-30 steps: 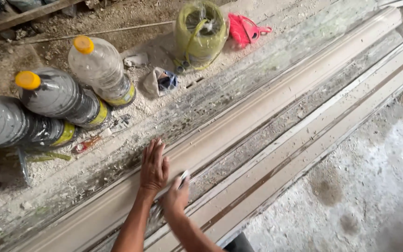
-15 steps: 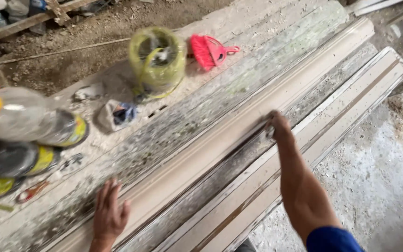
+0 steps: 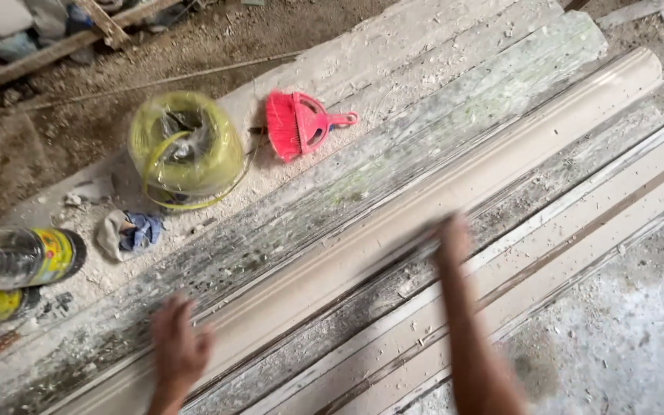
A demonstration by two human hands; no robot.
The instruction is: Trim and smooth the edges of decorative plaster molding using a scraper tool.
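Moulding (image 3: 424,207), long, beige, beside red brush (image 3: 295,124): my left hand (image 3: 178,350) flat on it, steadying; right hand (image 3: 453,240) on edge, grip unclear.

Dusty concrete floor (image 3: 624,346) at lower right; bare dirt ground (image 3: 78,131) at upper left, crossed by a wooden plank (image 3: 48,54); even daylight.

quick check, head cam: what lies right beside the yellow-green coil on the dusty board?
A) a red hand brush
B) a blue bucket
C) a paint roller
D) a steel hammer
A: the red hand brush lies just to the right of the yellow-green coil on the dusty board, bristles toward the coil and handle pointing away; no bucket, hammer or roller shows.
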